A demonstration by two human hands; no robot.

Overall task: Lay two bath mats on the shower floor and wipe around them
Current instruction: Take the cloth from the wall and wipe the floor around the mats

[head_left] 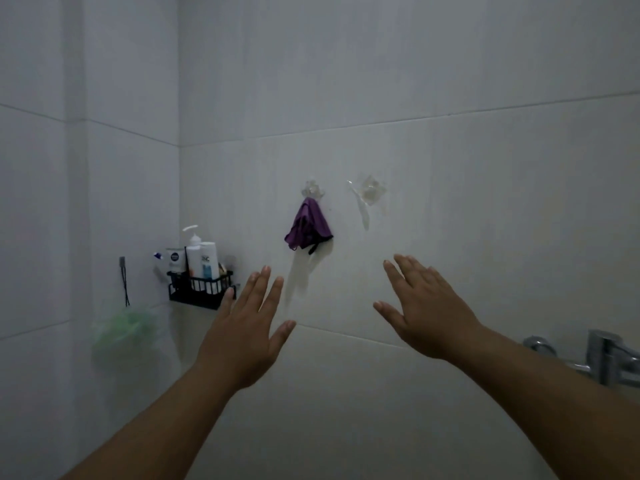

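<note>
- My left hand (242, 336) is raised in front of the tiled wall (450, 81), back of the hand toward me, its fingers (258, 285) stretched straight and slightly fanned, holding nothing.
- The thumb of that hand sticks out to the right, and the little finger's tip overlaps the right end of the black wire rack (201, 289) in my view; I cannot tell whether it touches it.
- My right hand (429, 317) is up at about the same height, also back toward me, fingers (408, 271) spread and extended up and to the left, empty, the thumb pointing left toward the other hand.
- Both forearms come up from the bottom corners of the view and converge toward the wall; the hands stay well apart with bare tile between them.
- I cannot tell whether either palm touches the wall.
- Neither bath mat is in view, nor the shower floor; the camera looks at the wall only.
- Above and between the hands a purple cloth (308, 226) hangs from a clear hook (313, 188), with a second clear hook (372, 192) just to its right, bare.
- The rack in the corner carries white bottles (202, 258).
- A green mesh sponge (123, 329) hangs on the left wall below a small hook.
- A chrome tap (602, 355) sits at the right edge, beside my right forearm.
</note>
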